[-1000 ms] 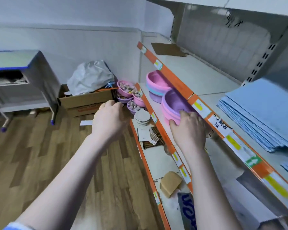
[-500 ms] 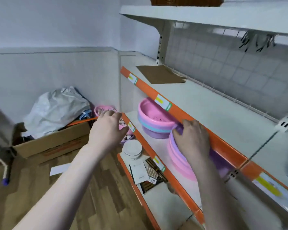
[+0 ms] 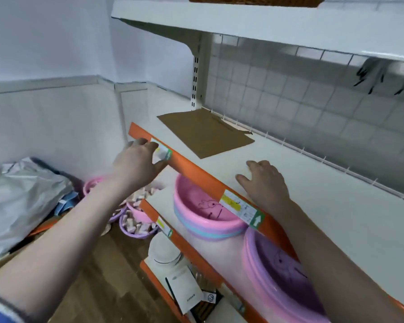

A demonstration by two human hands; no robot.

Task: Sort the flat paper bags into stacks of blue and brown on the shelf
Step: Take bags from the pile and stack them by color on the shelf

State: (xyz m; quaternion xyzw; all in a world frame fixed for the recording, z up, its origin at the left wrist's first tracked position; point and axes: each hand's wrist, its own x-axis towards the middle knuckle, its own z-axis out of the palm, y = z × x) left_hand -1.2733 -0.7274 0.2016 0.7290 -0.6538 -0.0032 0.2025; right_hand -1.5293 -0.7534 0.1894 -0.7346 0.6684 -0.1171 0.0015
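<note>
A flat brown paper bag [image 3: 205, 131] lies on the white shelf [image 3: 313, 194] near its far left end, close to the tiled back wall. My left hand [image 3: 138, 163] is at the shelf's orange front edge [image 3: 191, 173], fingers over a price label, holding nothing. My right hand [image 3: 265, 180] hovers palm down over the shelf surface, fingers relaxed, a short way in front of the brown bag and apart from it. The blue bags are out of view.
Pink and purple plastic basins [image 3: 203, 210] sit on the shelf below. Small bowls of pieces [image 3: 135, 222], round white lids [image 3: 165, 252] and papers fill lower levels. A grey plastic bag [image 3: 21, 194] lies in a cardboard box at left. Another shelf board [image 3: 266, 24] hangs overhead.
The view has swung left and up, away from the blue stack. Both hands rose from the basin level to the upper shelf, the right one now over its surface near the brown bag.
</note>
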